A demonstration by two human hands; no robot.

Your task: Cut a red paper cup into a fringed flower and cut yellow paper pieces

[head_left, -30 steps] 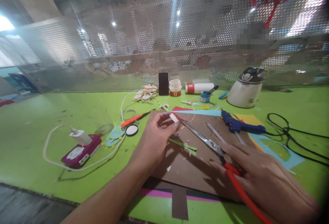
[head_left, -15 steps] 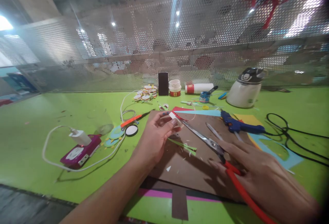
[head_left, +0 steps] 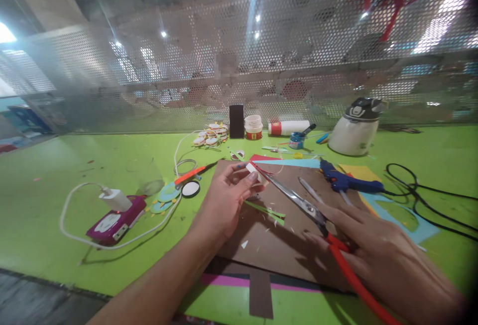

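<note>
My left hand (head_left: 228,198) pinches a small white paper piece (head_left: 255,173) between thumb and fingers, above the brown board (head_left: 239,250). A thin red strip shows along the piece's far edge. In my right hand (head_left: 377,250) is a pair of scissors (head_left: 308,208) with red handles. Their long metal blades point up and left, with the tips at the white piece; whether the blades are closed cannot be made out. A grey, pointed tool (head_left: 310,190) shows beside my right fingers, and I cannot tell if it is held. Green paper strips (head_left: 267,210) and white scraps lie on the board below.
Right of the board are a blue glue gun (head_left: 347,181) with a black cord and a white kettle-like container (head_left: 354,133). To the left lie an orange cutter (head_left: 190,174), a round white disc (head_left: 190,189) and a purple power adapter (head_left: 117,219). Behind stands a perforated screen (head_left: 149,96).
Both hands stay almost in place, the scissors still at the white paper piece. The whole view has shifted very slightly.
</note>
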